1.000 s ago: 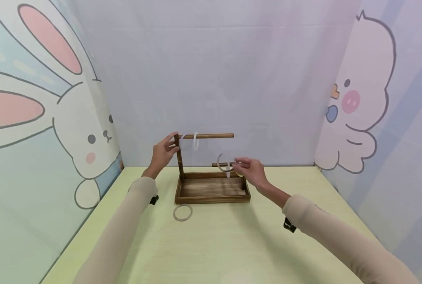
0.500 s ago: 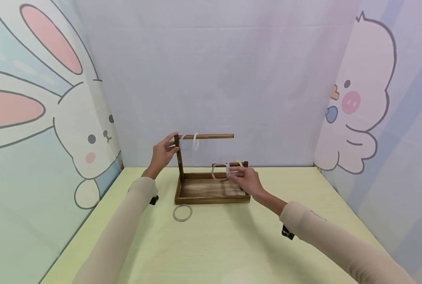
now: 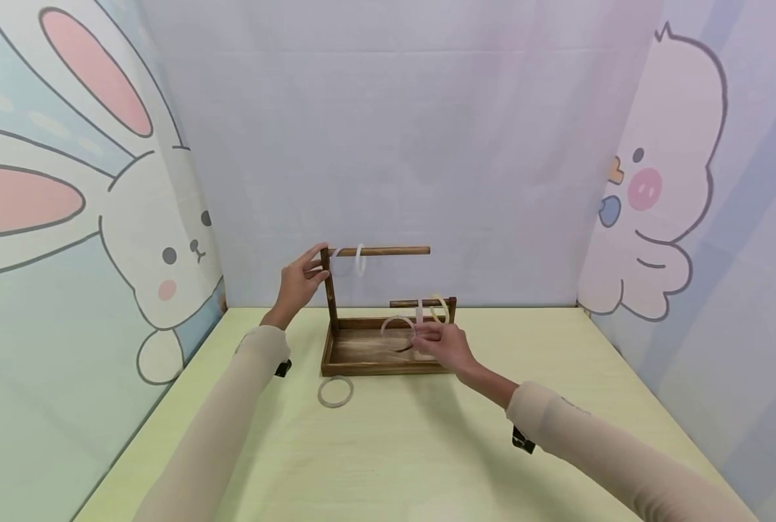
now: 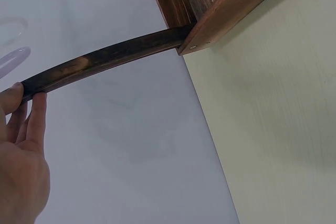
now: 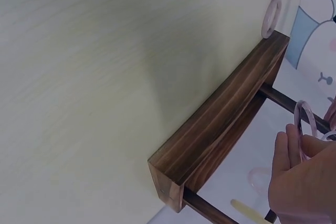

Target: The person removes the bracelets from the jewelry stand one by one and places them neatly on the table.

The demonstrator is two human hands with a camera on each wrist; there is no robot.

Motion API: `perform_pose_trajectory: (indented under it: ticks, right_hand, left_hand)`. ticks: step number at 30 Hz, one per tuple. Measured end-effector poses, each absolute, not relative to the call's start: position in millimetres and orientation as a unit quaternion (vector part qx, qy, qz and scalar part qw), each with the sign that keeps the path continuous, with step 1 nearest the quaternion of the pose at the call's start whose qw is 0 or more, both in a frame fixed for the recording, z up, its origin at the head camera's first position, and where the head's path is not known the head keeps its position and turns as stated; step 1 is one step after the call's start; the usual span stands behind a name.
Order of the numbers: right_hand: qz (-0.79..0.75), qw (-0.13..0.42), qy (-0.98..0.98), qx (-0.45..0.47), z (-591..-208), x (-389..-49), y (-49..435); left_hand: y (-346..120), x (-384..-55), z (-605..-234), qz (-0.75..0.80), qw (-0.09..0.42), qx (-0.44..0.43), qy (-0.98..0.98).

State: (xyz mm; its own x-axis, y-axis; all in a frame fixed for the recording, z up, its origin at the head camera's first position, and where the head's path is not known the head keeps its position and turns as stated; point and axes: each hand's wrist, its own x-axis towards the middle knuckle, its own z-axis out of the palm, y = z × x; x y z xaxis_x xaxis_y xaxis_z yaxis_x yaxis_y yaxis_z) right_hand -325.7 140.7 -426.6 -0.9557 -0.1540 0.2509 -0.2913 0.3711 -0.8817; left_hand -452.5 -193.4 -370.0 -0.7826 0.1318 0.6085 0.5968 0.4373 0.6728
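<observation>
In the head view, my left hand [image 3: 296,286] grips the top of the tall left post [image 3: 331,297] of a dark wooden bangle stand. My right hand [image 3: 449,348] pinches a clear pale bangle [image 3: 397,317] above the tray [image 3: 388,368] of the stand. On the upper bar [image 3: 397,251] hang a white bangle [image 3: 360,268] and, close to the post, a lavender one, also visible in the left wrist view. The short lower bar [image 3: 404,304] carries a pale bangle [image 3: 419,313] and a yellow bangle [image 3: 444,310]. Fingers hide part of the held bangle.
A pale bangle [image 3: 336,405] lies flat on the light yellow table [image 3: 375,457], in front of the tray's left corner. Cloth walls with a rabbit [image 3: 146,232] and a white cartoon figure [image 3: 662,196] enclose the back and sides.
My right hand has moved down and left, away from the lower bar, with the bangle in its fingers. The yellow bangle on that bar now shows. My left hand stays put.
</observation>
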Motion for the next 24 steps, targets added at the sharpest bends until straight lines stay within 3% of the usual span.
perform_pose_trajectory:
  ticks: [18, 24]
  right_hand:
    - [0.534, 0.020, -0.832, 0.153, -449, -317, 123]
    - [0.587, -0.024, -0.791, 0.171, -462, -316, 120]
  left_hand:
    - [-196, -449, -368, -0.480, 0.246, -0.223, -0.812]
    - [-193, -451, -368, -0.481, 0.251, -0.237, -0.806]
